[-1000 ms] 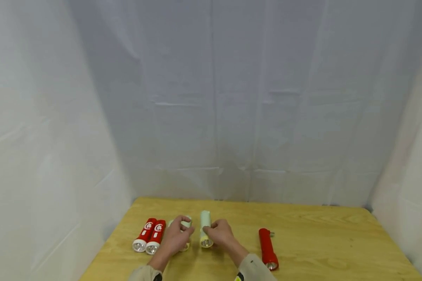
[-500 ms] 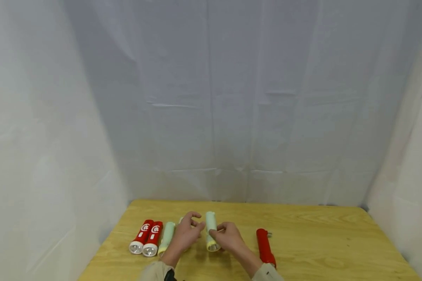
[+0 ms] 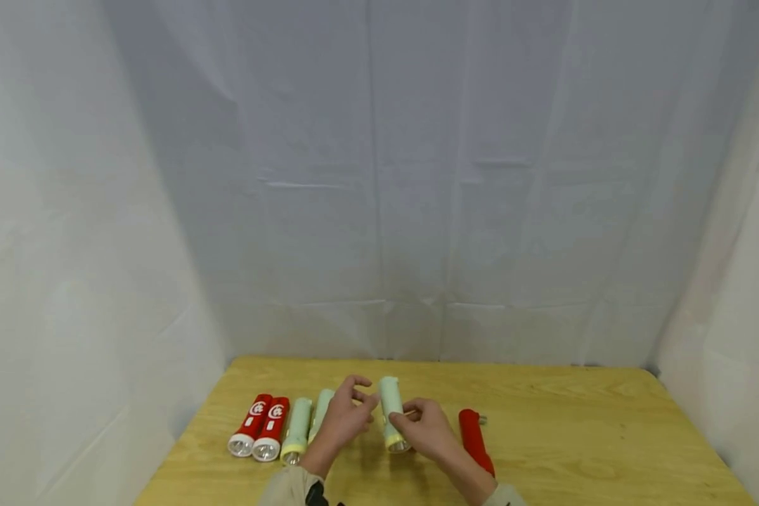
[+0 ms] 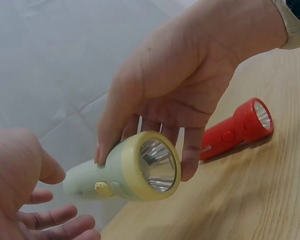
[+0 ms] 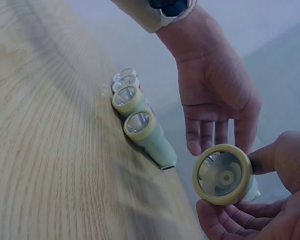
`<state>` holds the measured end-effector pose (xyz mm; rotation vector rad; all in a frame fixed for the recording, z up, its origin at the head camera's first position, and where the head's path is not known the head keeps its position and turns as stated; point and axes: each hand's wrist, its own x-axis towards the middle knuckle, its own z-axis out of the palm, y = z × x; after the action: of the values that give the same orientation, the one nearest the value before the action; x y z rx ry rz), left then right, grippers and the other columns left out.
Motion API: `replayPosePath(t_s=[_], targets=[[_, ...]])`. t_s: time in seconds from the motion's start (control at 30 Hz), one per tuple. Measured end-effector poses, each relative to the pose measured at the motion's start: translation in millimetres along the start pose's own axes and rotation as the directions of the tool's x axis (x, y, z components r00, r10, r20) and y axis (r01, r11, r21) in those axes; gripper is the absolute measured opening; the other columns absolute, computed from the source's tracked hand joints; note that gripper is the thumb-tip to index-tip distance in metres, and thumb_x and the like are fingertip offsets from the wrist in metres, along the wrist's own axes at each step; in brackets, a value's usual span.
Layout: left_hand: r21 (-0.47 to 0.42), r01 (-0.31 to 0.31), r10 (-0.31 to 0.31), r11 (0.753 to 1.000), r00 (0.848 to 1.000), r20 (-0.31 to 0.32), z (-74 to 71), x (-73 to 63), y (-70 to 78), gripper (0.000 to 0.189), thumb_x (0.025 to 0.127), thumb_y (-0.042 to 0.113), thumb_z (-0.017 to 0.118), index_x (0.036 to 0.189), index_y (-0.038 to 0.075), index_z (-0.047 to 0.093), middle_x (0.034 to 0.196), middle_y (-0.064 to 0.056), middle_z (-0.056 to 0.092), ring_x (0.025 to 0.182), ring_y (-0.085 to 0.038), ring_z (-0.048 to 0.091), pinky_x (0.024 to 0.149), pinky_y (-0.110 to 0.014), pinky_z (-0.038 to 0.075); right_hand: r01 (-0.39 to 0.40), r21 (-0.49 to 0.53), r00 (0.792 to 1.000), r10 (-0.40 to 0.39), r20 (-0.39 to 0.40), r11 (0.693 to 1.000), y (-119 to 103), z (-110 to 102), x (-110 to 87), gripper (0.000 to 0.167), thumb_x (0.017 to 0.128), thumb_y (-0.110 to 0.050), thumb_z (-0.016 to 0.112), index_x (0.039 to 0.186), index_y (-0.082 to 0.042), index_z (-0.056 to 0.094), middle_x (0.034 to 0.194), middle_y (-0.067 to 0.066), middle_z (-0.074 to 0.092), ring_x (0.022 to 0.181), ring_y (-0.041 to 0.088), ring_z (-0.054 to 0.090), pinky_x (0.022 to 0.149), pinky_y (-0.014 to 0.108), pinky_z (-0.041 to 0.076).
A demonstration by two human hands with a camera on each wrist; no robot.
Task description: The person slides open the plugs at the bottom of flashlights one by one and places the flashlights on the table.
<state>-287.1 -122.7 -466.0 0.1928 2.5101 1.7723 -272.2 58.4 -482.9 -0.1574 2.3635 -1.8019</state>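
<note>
Flashlight (image 3: pixel 389 398), pinched by the right hand (image 3: pixel 430 427), hangs above the table (image 3: pixel 569 429), nearer its left edge than right; the left hand (image 3: pixel 345 416) is alongside, fingers apart. Firm pinching should prevent slipping.

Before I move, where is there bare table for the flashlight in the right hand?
The table is bare from the red flashlight to the right edge, and in a strip along the back sheet. It's crowded beside the left hand: two white-rimmed flashlights and two green flashlights lie in a row.
</note>
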Motion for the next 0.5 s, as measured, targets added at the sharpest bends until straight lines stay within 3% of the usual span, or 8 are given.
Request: replayPosePath(t_s=[0.3,0.5], targets=[[-0.026,-0.043,0.043,0.999,0.999,-0.013,10.0,3.9,5.2,0.037,0.103,0.025,0.06,0.132,0.004,0.05,0.109,-0.02,0.06,0.08,-0.027,0.068,0.065,-0.039,0.058,-0.042,0.005,0.999,0.042,0.002,0.999,-2,-11,-7.3,0.046,0.097,-0.031,0.068,0.123,0.006,0.061,0.102,0.016,0.07,0.078,0.019,0.069,0.067,0.041,0.061],[-0.047,-0.042,0.043,0.998,0.999,0.022,16.8,7.3,5.8,0.038,0.103,0.025,0.058,0.134,0.004,0.049,0.111,-0.02,0.06,0.08,-0.026,0.068,0.066,-0.038,0.058,-0.066,0.015,0.997,0.066,0.032,0.998,-2,-17,-9.8,0.047,0.097,-0.033,0.067,0.125,0.005,0.061,0.103,0.015,0.071,0.08,0.019,0.069,0.066,0.039,0.061]])
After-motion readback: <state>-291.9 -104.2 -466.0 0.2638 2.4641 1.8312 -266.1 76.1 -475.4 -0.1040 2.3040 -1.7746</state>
